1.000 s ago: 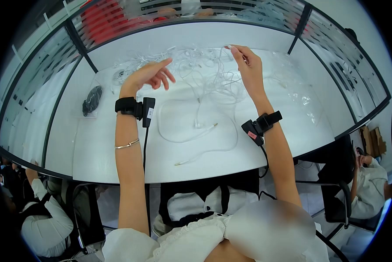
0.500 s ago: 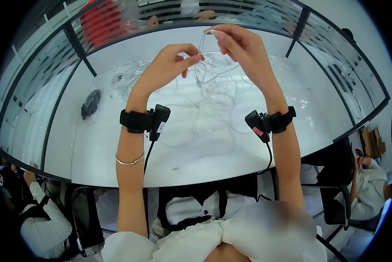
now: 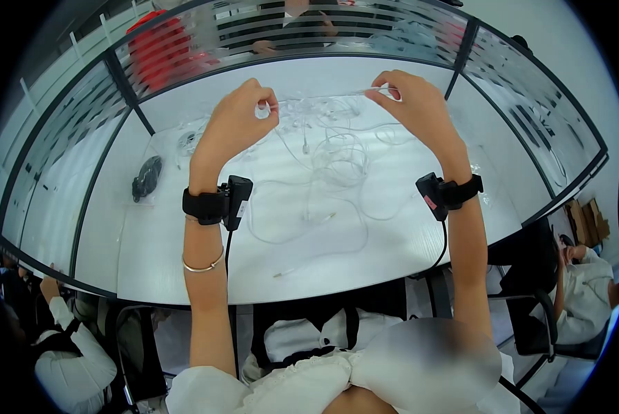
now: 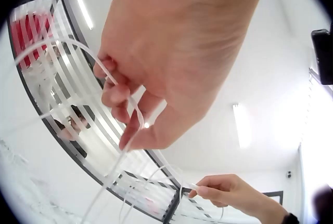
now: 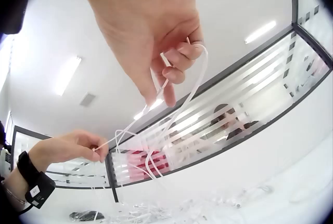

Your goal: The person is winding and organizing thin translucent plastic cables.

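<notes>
Both hands are raised over the far half of the table, a thin white cable (image 5: pixel 193 90) strung between them. My left hand (image 3: pixel 239 119) pinches it between thumb and fingertips, and the cable also loops past the curled fingers in the left wrist view. My right hand (image 3: pixel 420 103) holds another stretch between thumb and index finger; in the right wrist view a loop passes through its curled fingers. Below them, a loose coil of white cable (image 3: pixel 340 160) lies on the white table (image 3: pixel 178 255). A thin plug (image 3: pixel 278 275) with a gold-coloured tip lies near the front edge.
A dark bundle in a clear bag (image 3: pixel 146 181) lies at the table's left. More white cables and clear plastic bags (image 3: pixel 189 141) spread along the back. A low partition (image 3: pixel 302 77) with striped glass encloses the table, and another person sits behind it.
The left hand, relaxed at first, came over to the right hand and took hold of the cable. Since then the hands have moved apart, with the cable spanning between them.
</notes>
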`<state>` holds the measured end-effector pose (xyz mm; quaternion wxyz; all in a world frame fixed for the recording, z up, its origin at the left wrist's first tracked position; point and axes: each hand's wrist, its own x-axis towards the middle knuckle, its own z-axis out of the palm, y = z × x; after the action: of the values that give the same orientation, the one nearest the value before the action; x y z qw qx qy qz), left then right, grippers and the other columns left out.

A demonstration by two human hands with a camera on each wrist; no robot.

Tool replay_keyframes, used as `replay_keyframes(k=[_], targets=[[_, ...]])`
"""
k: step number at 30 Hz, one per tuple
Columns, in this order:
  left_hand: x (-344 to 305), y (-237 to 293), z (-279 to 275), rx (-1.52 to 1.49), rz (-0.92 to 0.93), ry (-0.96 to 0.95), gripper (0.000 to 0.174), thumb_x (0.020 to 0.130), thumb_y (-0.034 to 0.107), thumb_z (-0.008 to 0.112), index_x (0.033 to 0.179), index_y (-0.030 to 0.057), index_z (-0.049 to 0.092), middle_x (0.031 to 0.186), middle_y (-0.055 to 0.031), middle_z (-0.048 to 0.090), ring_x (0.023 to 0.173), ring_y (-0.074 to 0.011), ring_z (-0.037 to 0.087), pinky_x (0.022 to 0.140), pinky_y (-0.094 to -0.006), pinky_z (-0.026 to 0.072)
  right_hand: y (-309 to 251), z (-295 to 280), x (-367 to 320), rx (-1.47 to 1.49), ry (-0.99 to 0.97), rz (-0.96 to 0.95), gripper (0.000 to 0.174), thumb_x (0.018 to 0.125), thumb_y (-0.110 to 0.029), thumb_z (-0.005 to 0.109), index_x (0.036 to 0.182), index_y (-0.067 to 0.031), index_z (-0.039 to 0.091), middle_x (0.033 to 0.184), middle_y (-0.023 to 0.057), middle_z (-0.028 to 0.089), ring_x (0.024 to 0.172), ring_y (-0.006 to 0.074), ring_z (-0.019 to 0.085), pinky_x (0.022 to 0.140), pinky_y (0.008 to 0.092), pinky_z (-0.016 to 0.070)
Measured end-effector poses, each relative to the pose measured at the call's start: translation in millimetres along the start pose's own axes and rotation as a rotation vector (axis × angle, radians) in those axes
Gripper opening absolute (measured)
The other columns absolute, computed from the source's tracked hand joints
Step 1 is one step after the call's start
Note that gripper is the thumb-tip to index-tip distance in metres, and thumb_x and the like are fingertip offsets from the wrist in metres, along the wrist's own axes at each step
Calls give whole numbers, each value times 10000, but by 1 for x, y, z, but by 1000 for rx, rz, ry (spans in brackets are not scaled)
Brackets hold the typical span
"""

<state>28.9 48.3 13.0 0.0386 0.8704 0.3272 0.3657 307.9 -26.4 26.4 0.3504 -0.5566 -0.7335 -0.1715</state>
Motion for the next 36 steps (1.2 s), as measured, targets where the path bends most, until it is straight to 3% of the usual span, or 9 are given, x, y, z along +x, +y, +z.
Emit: replay_keyframes(k=[4,7,11,12,15,18,27,32,36], targets=[[1,-8,-6,82,-41,200,76,769,116,603,794,45,611,754,-80,554,694,-215,541,670,-315,436,33,12,-7,-41,139,-9,147,848,-279,640,875,-135,642,731,38,602,647,209,561,581,318,435],[3,-22,-17,-84,-163,197,98,764,53,502,757,11,590,724,-91,574,698,-216,559,691,-314,441,48,10,-1,93,101,341,106,853,-249,628,907,-160,652,657,27,539,580,169,505,542,302,396],[1,-37,-22,-221,-187,68,141,692,-50,407,723,-24,542,690,-81,544,693,-181,515,705,-274,408,76,-3,2,890,124,518,204,885,-273,575,906,-90,664,608,-42,431,496,54,359,476,216,286],[-2,-40,-21,-204,-191,35,156,672,-64,392,716,-28,538,683,-80,546,698,-178,519,707,-273,408,77,-4,4,963,172,526,321,929,-327,518,915,-32,644,615,-60,389,482,29,306,458,192,233],[-6,-53,-26,-82,-221,-58,179,636,-78,378,711,-30,533,667,-84,545,717,-173,534,717,-272,412,88,-15,3,1175,233,560,381,962,-355,463,942,-8,620,609,-64,338,481,27,272,449,191,198],[-11,-77,-30,-136,-142,-30,185,639,-73,381,724,-30,539,678,-91,561,704,-182,545,691,-272,420,100,-21,2,1210,286,518,392,979,-354,426,944,-2,596,608,-66,294,485,31,237,440,198,172],[-46,-145,-39,140,-489,264,189,660,18,467,696,17,653,678,-135,634,678,-244,620,633,-324,456,176,-36,-26,1428,366,629,401,948,-406,476,906,-23,588,591,-67,308,479,38,247,426,207,159],[-53,-164,-41,133,-565,324,211,662,38,476,705,40,683,684,-140,646,697,-270,632,667,-333,478,213,-32,-42,1258,357,630,443,945,-454,475,903,-30,596,586,-68,319,462,32,240,401,209,146],[-62,-165,-53,224,-602,426,209,667,55,471,687,54,680,690,-136,648,716,-292,638,690,-347,483,230,-43,-49,1025,398,799,434,965,-431,436,952,-30,602,599,-76,362,455,12,241,388,181,137]])
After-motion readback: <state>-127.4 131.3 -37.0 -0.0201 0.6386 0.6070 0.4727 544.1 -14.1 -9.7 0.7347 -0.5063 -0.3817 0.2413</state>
